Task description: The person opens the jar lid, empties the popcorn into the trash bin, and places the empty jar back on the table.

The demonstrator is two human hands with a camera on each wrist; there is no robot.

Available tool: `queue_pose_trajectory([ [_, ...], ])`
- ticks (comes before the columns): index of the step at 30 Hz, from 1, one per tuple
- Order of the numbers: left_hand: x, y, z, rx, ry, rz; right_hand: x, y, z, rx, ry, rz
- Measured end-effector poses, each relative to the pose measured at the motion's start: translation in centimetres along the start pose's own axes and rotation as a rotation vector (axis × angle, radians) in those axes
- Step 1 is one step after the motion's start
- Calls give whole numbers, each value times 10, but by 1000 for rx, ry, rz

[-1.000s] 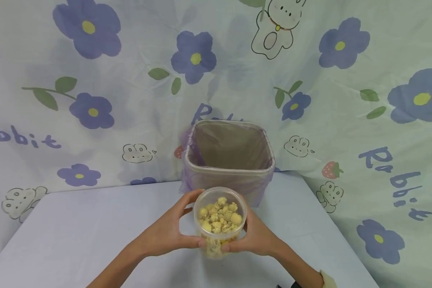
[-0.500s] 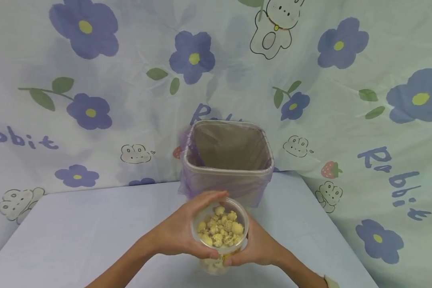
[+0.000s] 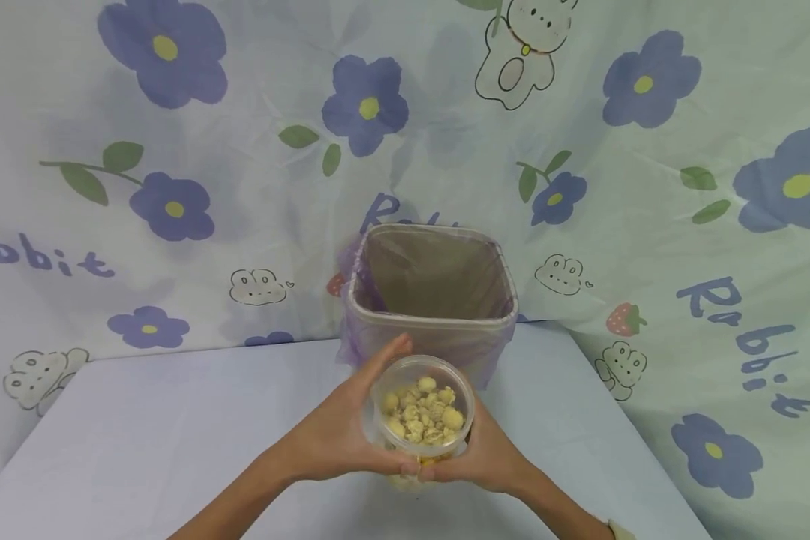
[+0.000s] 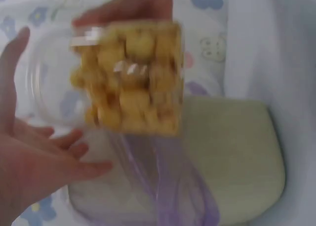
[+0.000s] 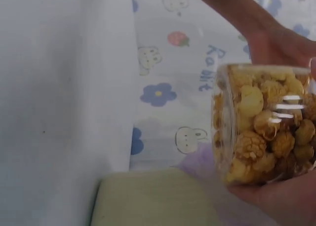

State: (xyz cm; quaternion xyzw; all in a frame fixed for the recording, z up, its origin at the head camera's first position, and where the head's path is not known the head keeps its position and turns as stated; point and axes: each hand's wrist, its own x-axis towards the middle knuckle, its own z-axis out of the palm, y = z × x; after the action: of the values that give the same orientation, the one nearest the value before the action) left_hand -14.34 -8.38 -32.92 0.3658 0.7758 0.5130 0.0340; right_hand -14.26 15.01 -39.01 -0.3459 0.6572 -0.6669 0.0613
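Note:
A clear plastic jar (image 3: pixel 424 405) of yellow popcorn is held up over the table in front of the bin. My right hand (image 3: pixel 489 450) grips its lower part from the right side; in the right wrist view my right hand (image 5: pixel 281 201) lies under the popcorn. On the other side, my left hand (image 3: pixel 337 435) spreads its fingers and thumb about the jar's upper part. The left wrist view shows my left hand (image 4: pixel 44 166) with spread fingers close around the clear round rim (image 4: pixel 37 77). Pieces of popcorn (image 4: pixel 133 77) fill the jar's lower part.
A bin (image 3: pixel 439 319) lined with a thin purple bag stands behind the jar, against the cloth backdrop (image 3: pixel 256 195) with flowers and rabbits. White cloth covers the table (image 3: pixel 162 427), whose right edge slopes away beside the backdrop.
The jar dips toward me, then rises a little and shifts slightly right. My left hand turns about its rim, and its upper finger now stands raised behind the jar. The bin stays put.

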Motion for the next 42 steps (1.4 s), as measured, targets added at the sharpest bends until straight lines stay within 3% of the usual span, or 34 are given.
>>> queue_pose_trajectory([
  [4, 2, -8, -19, -131, -190, -30, -2, -6, -4, 59, -106, -20],
  [7, 4, -13, -24, -204, -320, -42, -2, -9, -4, 98, -198, -23],
  [11, 7, -14, -20, -259, -375, -24, -3, -10, -3, 111, -259, -19],
  [15, 6, -12, -11, -294, -299, -25, -4, -10, -4, 61, -201, -12],
  [24, 0, -4, 20, -217, 96, -71, 0, -7, -2, -113, 59, -14],
  [27, -2, -1, 23, -196, 119, -104, 0, -7, -2, -117, 79, -7],
  [29, -3, -1, 17, -197, 71, -118, -2, -8, -3, -75, 55, 3],
  [32, -2, -7, 2, -249, -71, -107, -4, -10, -6, -5, -21, -1],
  [37, 4, -22, -13, -389, -332, -6, -7, -13, -6, 72, -204, -17],
  [39, 6, -24, -13, -415, -391, 23, -8, -14, -6, 91, -253, -14],
  [42, 7, -24, -11, -411, -404, 42, -8, -14, -6, 79, -269, -19],
])
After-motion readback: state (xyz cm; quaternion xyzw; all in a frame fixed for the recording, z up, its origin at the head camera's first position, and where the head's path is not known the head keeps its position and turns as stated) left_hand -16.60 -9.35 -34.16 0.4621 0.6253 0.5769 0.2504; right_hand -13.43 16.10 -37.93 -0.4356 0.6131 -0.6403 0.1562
